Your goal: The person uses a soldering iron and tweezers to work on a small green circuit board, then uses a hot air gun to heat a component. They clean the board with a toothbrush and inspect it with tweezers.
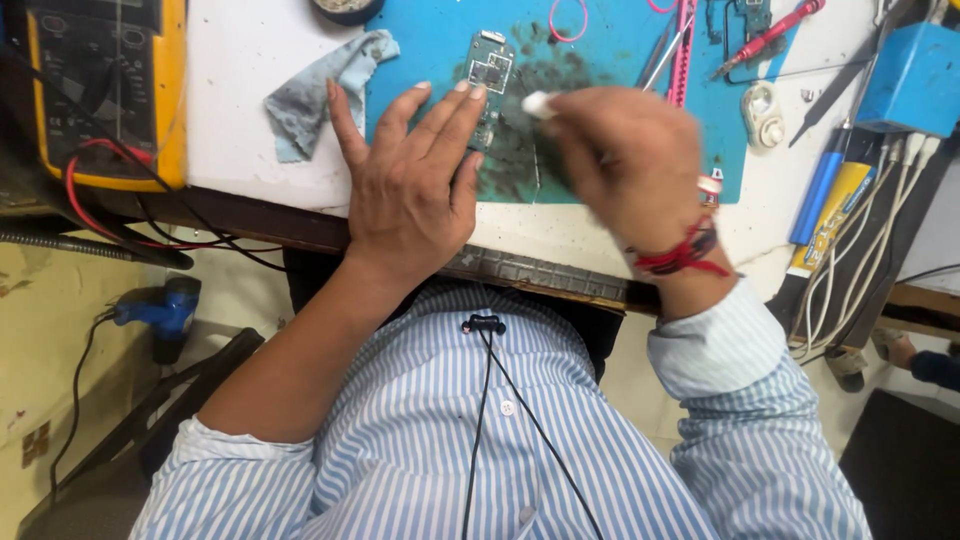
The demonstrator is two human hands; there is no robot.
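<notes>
Our left hand [415, 190] lies flat and wide open on the blue mat [600, 90], and its fingertips press on the small green circuit board [489, 75] to keep it in place. Our right hand [625, 165] is closed around a small white piece [537, 104], maybe cotton or an eraser, and holds it just to the right of the board; this hand looks blurred. The mat lies on a white tabletop [250, 90]. A grey cloth [320, 90] rests at the left edge of the mat. At the far left stands a yellow multimeter [110, 90] with red and black cables. A red screwdriver [770, 35] lies at the far right of the mat. The board is narrow and upright in the view, with a square metal chip at its far end, and the mat around it is dark with dirt.
</notes>
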